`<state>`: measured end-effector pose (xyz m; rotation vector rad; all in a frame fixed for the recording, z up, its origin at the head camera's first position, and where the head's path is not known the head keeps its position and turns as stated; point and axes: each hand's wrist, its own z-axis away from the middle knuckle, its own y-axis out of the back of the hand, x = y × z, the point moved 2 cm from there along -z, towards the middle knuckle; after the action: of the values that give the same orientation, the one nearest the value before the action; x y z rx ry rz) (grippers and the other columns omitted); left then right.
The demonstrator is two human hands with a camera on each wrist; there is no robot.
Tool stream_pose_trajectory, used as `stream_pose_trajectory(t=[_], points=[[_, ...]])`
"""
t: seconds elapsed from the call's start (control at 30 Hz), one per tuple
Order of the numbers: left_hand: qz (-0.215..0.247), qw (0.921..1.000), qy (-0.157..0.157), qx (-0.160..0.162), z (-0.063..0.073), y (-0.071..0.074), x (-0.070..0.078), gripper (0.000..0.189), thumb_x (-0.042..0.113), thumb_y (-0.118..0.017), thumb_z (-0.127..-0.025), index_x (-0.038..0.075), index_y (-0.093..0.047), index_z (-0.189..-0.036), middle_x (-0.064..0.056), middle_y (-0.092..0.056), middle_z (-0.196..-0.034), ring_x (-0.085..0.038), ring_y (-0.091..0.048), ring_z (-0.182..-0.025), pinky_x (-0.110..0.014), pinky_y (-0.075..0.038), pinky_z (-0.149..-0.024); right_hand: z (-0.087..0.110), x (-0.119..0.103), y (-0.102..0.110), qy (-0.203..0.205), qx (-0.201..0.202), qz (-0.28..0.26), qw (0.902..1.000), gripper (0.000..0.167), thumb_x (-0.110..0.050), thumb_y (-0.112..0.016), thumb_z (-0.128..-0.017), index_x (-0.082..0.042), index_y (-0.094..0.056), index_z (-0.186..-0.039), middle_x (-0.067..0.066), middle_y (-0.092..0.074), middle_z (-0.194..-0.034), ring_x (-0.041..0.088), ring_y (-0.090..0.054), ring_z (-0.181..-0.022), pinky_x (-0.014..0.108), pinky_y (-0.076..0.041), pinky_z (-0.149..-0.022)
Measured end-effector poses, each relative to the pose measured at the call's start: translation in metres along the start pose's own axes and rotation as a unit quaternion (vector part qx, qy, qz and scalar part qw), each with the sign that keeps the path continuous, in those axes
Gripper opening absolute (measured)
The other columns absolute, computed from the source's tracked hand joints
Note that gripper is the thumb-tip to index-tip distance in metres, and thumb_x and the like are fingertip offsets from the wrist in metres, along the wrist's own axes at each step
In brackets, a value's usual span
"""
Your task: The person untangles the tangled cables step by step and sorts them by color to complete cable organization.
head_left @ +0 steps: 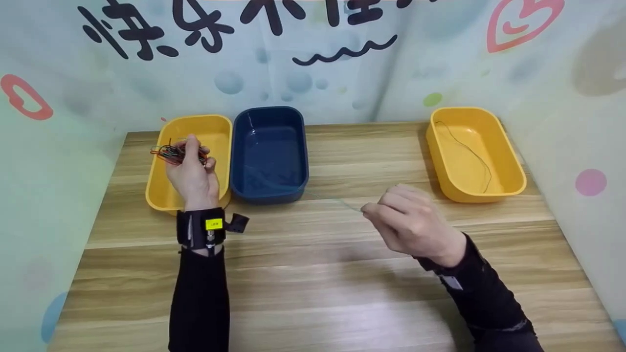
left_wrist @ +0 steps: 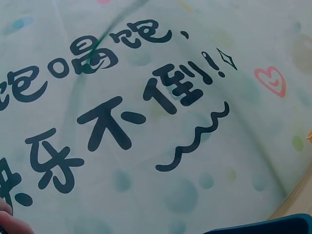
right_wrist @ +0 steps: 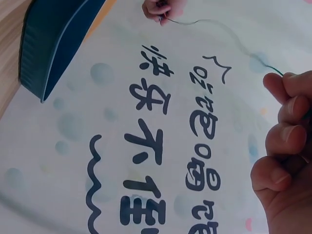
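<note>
Above the left yellow bin (head_left: pixel 154 193), my left hand (head_left: pixel 193 178) grips a tangled bundle of thin wires (head_left: pixel 171 153), red, black and green. My right hand (head_left: pixel 413 222) is raised over the table between the blue bin and the right yellow bin, fingers curled. Its thumb and index finger pinch the end of a thin green wire (head_left: pixel 337 199). In the right wrist view that wire (right_wrist: pixel 265 65) stretches in a loose curve from the right fingertips towards the left hand (right_wrist: pixel 157 9). Only a sliver of the left hand (left_wrist: pixel 14 225) enters the left wrist view.
A dark blue bin (head_left: pixel 269 195) stands against the left yellow bin. One thin dark wire (head_left: pixel 472 151) lies in the yellow bin (head_left: pixel 518 181) at the right. Behind the wooden table (head_left: pixel 318 303) hangs a printed cloth (head_left: pixel 332 93), with more at both sides.
</note>
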<state>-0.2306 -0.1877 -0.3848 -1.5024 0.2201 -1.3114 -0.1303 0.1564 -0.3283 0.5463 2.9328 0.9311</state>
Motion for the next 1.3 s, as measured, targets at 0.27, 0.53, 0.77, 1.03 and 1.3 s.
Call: stream_pose_trajectory(t=[0.27,0.53,0.77,1.03,1.3], points=[[-0.027,0.9993,0.001,-0.025,0.005,-0.003,0.003,0.015,0.003,-0.067,-0.089,0.007,-0.052,-0.086,-0.009,-0.054,-0.072,-0.017,-0.052,-0.057,-0.019,-0.032,-0.040,0.004,0.013,0.013,-0.053,0.035,0.006,0.9979,0.020,-0.011,-0.060,-0.093,-0.001,-0.070,-0.079,0.003,-0.048,-0.061,0.019,-0.043,-0.051,0.032,-0.034,-0.049],[-0.073,0.9931,-0.044,-0.080,0.015,-0.010,0.002,0.017,0.005,-0.068,-0.088,0.008,-0.052,-0.087,-0.009,-0.056,-0.071,-0.016,-0.054,-0.056,-0.019,-0.037,-0.039,0.006,0.025,0.025,-0.115,0.124,0.036,0.9849,0.025,-0.012,-0.061,-0.092,0.004,-0.068,-0.074,0.007,-0.048,-0.057,0.020,-0.037,-0.049,0.029,-0.029,-0.049],[-0.118,0.9830,-0.062,-0.125,0.023,-0.014,-0.002,0.016,0.004,-0.066,-0.090,0.008,-0.051,-0.088,-0.008,-0.055,-0.074,-0.017,-0.055,-0.057,-0.019,-0.038,-0.040,0.008,0.042,0.042,-0.190,0.181,0.086,0.9612,0.012,-0.001,-0.066,-0.082,0.007,-0.067,-0.073,0.013,-0.045,-0.055,0.024,-0.037,-0.048,0.024,-0.031,-0.052],[-0.152,0.9756,-0.052,-0.150,0.028,-0.016,-0.008,0.015,0.006,-0.067,-0.090,0.008,-0.052,-0.090,-0.005,-0.056,-0.079,-0.016,-0.055,-0.058,-0.019,-0.038,-0.041,0.035,0.084,0.068,-0.303,0.172,0.149,0.9254,0.004,0.008,-0.065,-0.081,0.009,-0.068,-0.079,0.022,-0.059,-0.063,0.005,-0.045,-0.058,0.003,-0.034,-0.067],[-0.152,0.9746,-0.048,-0.158,0.031,-0.018,-0.010,0.014,0.003,-0.065,-0.090,0.009,-0.053,-0.088,-0.004,-0.058,-0.078,-0.015,-0.054,-0.058,-0.019,-0.038,-0.041,0.062,0.119,0.095,-0.398,0.193,0.189,0.8767,0.017,-0.006,-0.063,-0.088,0.007,-0.071,-0.082,0.010,-0.067,-0.067,-0.019,-0.040,-0.063,0.005,-0.033,-0.062]])
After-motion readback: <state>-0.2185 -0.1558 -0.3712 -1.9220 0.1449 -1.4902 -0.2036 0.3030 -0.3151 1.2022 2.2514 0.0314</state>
